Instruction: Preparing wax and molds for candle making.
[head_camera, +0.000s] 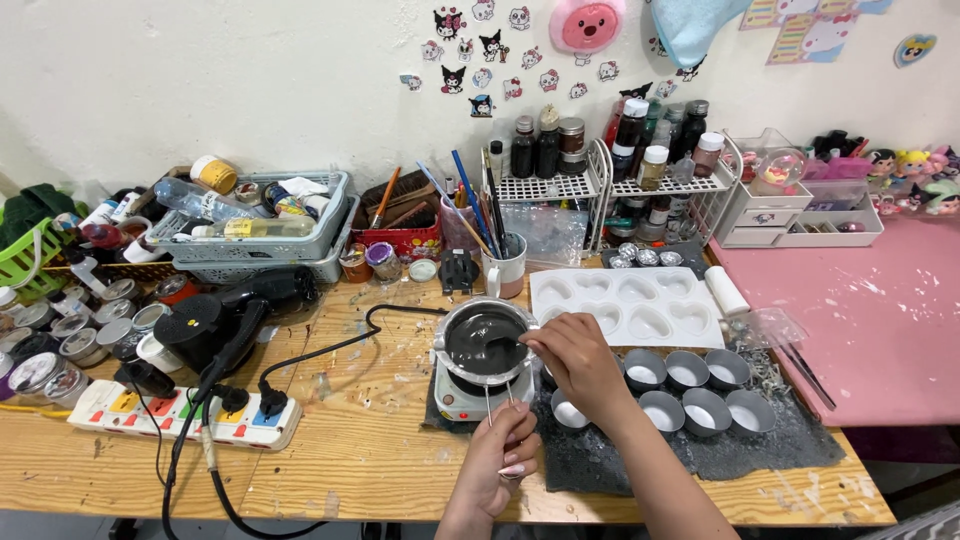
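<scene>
Head view: right hand (578, 358) over pot (484, 340)

Single head-worn view, looking forward and steeply down from above the near edge of a wooden worktable (330, 440) toward a white wall (200, 70) behind it. The framing is wide: the whole tabletop, a pink side table (880, 320) at right, and both forearms entering from below.

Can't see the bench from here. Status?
Right hand stirring dark liquid in pot on small hotplate. Left hand holds thin sticks. Small tins alongside.
</scene>
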